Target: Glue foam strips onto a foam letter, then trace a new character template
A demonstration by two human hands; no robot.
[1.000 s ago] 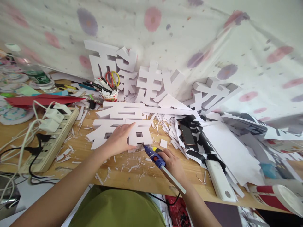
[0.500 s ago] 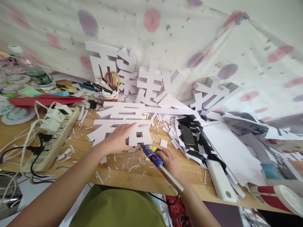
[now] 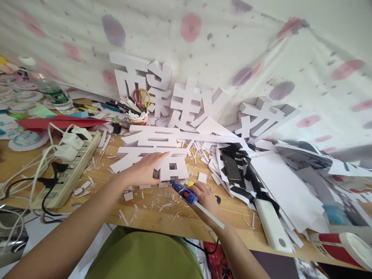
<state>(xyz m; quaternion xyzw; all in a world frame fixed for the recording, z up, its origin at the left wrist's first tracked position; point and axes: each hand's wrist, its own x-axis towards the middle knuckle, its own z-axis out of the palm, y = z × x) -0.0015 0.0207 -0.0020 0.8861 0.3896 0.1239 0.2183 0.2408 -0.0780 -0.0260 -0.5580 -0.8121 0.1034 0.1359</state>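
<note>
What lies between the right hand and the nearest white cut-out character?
The blue glue gun and a small yellow piece, seen in the head view.

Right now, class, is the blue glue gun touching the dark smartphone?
Apart. The head view shows the blue glue gun, held in the right hand, left of the dark smartphone, with a white paper square and bare tabletop between them.
</note>
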